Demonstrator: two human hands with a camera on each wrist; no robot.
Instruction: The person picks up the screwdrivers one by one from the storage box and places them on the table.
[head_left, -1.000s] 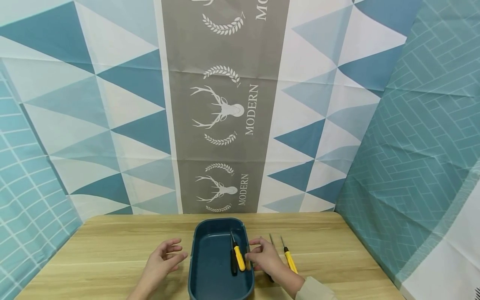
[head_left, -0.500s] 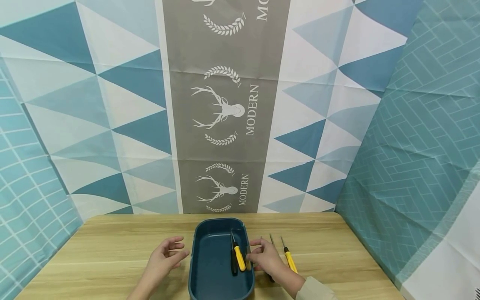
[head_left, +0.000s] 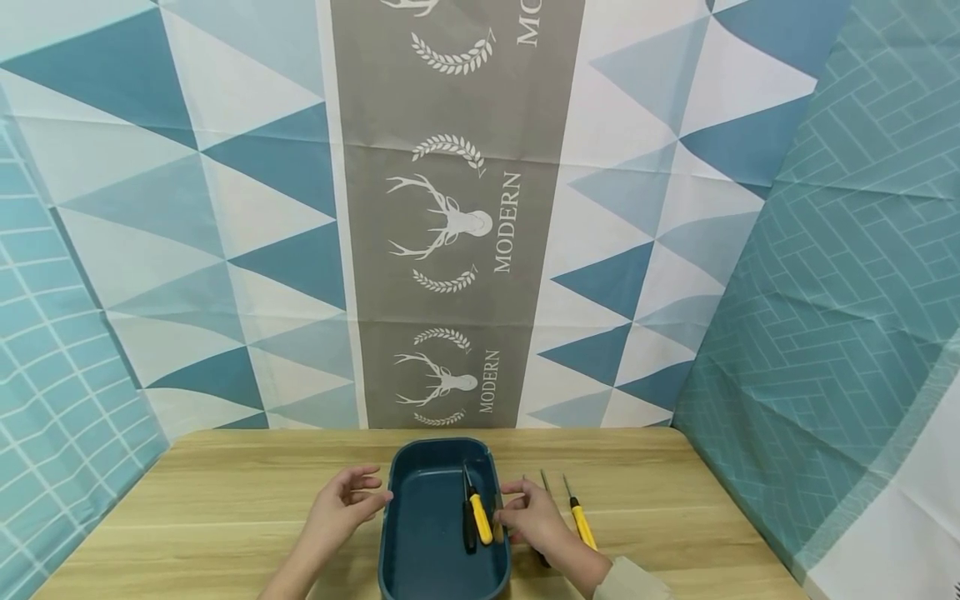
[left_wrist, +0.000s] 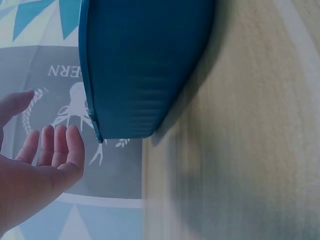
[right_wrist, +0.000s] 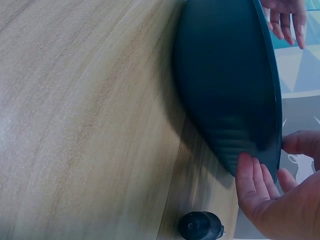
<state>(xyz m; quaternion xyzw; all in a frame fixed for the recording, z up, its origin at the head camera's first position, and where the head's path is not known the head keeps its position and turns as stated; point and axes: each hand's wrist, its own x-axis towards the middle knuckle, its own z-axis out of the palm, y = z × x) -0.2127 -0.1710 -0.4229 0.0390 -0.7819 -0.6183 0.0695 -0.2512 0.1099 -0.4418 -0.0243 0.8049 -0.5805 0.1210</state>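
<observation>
A dark blue plastic bin (head_left: 423, 542) stands at the front middle of the wooden table. Inside, along its right wall, lie a yellow-handled screwdriver (head_left: 480, 517) and a black-handled screwdriver (head_left: 468, 533). My right hand (head_left: 536, 518) grips the bin's right wall, thumb over the rim and fingers against the outer side, as the right wrist view shows (right_wrist: 285, 202). At the left side hovers my left hand (head_left: 337, 510), its fingers loosely bent and holding nothing. The left wrist view shows a small gap between that hand (left_wrist: 42, 172) and the bin wall (left_wrist: 135, 65).
Right of the bin, another yellow-handled screwdriver (head_left: 582, 525) lies on the table. Beside it is a dark-handled screwdriver (right_wrist: 197, 226), partly hidden by my right hand in the head view. A patterned cloth backdrop (head_left: 442, 250) rises behind the table (head_left: 247, 508).
My left hand has moved right and slightly up, closer to the bin's left rim. The right hand stays on the bin's right wall. Bin and screwdrivers have not visibly moved.
</observation>
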